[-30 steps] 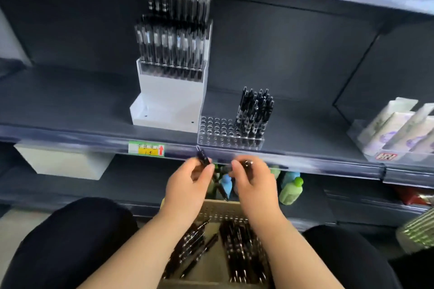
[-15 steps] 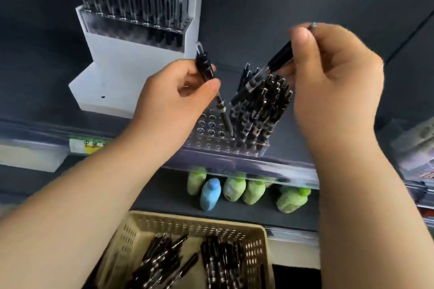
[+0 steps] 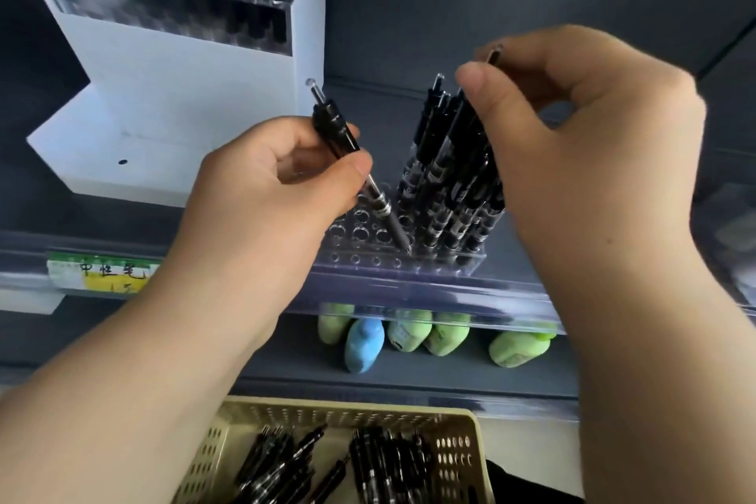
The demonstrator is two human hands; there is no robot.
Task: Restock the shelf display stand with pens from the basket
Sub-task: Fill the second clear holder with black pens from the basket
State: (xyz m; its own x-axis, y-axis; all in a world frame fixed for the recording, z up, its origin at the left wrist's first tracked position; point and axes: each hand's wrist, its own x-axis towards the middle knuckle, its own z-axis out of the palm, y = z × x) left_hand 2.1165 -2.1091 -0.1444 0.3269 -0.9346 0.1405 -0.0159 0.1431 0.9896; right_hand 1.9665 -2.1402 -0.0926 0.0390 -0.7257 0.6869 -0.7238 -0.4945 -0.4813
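A clear display stand (image 3: pixel 370 258) with rows of round holes sits on the shelf edge; its right part holds several upright black pens (image 3: pixel 450 184). My left hand (image 3: pixel 270 196) pinches a black pen (image 3: pixel 352 151), tilted, with its tip down at a hole next to the standing pens. My right hand (image 3: pixel 581 143) grips a second black pen (image 3: pixel 493 55) above the filled right side; most of that pen is hidden by my fingers. Below, a beige perforated basket (image 3: pixel 454 442) holds several loose black pens (image 3: pixel 384 466).
A white tiered pen stand (image 3: pixel 188 102) full of pens stands at the back left of the dark shelf (image 3: pixel 532 12). A green and yellow price tag (image 3: pixel 106 274) sits on the shelf rail. Green and blue bottles (image 3: pixel 409 336) stand on the lower shelf.
Both hands rose from the basket to the shelf stand, each with a pen. My left hand's pen tip has come down to the holes; my right hand's pen has swung more upright over the standing pens.
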